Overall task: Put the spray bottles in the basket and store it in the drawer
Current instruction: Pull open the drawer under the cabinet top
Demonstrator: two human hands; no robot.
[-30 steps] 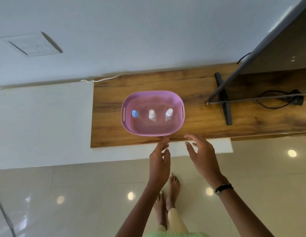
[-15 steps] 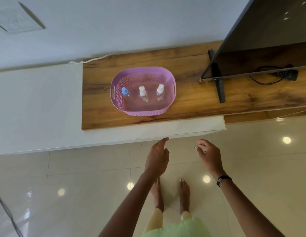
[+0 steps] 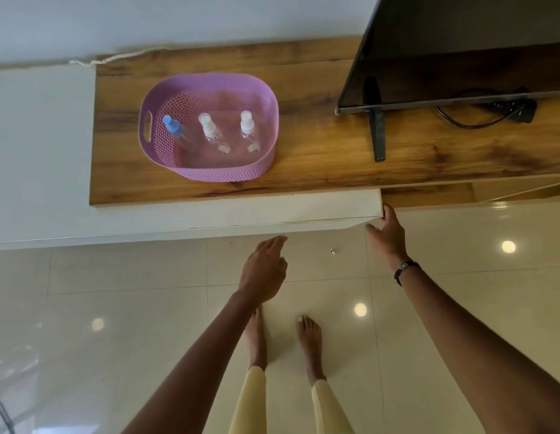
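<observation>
A purple perforated basket (image 3: pixel 165 101) stands on the wooden top (image 3: pixel 319 164) of a low cabinet. Three clear spray bottles stand upright inside it: one with a blue cap (image 3: pixel 173 126) at the left, one with a white cap (image 3: pixel 209 128) in the middle, one with a white cap (image 3: pixel 248 125) at the right. Below the top runs a white drawer front (image 3: pixel 272 211). My right hand (image 3: pixel 386 236) touches the drawer front's right corner, thumb and fingers apart around it. My left hand (image 3: pixel 266 269) hovers over the floor just below the drawer front, fingers loose, holding nothing.
A flat dark TV (image 3: pixel 460 48) on a black stand (image 3: pixel 377 133) occupies the right of the wooden top, with a black cable and plug (image 3: pixel 520 109) behind it. A white cabinet surface (image 3: pixel 37 151) extends left. My bare feet (image 3: pixel 281 336) stand on glossy tiles.
Both hands have dropped from the basket's front rim to below the wooden top. My right hand moved right and reached the drawer front's corner. The camera has come closer and lower.
</observation>
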